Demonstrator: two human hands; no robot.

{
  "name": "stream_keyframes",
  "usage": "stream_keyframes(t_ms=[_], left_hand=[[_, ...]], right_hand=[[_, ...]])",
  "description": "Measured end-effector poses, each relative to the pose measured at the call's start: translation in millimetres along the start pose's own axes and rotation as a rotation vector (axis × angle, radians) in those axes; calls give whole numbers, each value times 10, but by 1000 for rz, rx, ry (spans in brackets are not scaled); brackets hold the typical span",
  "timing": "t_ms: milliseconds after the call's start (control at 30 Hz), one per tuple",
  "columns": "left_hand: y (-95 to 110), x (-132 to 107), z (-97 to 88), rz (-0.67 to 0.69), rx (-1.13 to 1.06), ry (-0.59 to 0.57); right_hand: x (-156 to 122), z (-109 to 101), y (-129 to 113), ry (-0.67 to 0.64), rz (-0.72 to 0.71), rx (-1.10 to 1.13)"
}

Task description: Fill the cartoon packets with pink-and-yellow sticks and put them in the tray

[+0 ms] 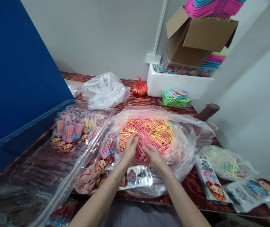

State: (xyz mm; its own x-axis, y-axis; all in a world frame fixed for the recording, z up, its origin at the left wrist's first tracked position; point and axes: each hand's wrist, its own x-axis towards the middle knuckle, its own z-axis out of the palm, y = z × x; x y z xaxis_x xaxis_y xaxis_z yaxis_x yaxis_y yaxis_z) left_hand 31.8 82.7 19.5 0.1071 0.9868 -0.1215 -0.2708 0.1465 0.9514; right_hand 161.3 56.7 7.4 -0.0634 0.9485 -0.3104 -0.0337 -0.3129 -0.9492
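Note:
A large clear plastic bag (184,142) lies spread open before me, heaped with thin pink and yellow sticks (158,132). At the near side of the heap, a small bunch of pink sticks (141,150) sits between my hands. My left hand (130,148) is curled at the bunch's left side, its fingertips partly hidden. From the right, my right hand (154,155) grips the bunch with bent fingers. Under my wrists lies a silver printed pouch (138,177). A filled packet with a cartoon head (105,154) rests left of the bag.
At left, a clear plastic bin (78,171) holds several filled packets (70,129). More printed pouches (212,181) and a bag of sticks (229,164) lie right. Behind stand a green basket (175,102), a red bag (140,87), and a white foam box (177,83) under a carton (198,34).

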Motion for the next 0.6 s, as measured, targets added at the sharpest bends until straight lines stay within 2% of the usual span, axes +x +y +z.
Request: stream_keyframes(t_ms=[100, 233, 333, 433, 500, 600], left_hand=[[33, 5, -48, 103, 43, 1], [111, -154, -58, 223, 305, 32], [194, -447, -10, 305, 424, 2], [227, -772, 23, 498, 591, -72], [198, -919, 13, 595, 756, -164], [121, -1002, -44, 648, 943, -353]], right_hand=[[46, -111, -47, 159, -106, -50], [-90, -137, -177, 330, -319, -133], [-329, 1, -145, 224, -349, -49], [-567, 181, 92, 137, -395, -38], [-668, 267, 295, 92, -423, -34], [-724, 314, 480, 71, -451, -40]])
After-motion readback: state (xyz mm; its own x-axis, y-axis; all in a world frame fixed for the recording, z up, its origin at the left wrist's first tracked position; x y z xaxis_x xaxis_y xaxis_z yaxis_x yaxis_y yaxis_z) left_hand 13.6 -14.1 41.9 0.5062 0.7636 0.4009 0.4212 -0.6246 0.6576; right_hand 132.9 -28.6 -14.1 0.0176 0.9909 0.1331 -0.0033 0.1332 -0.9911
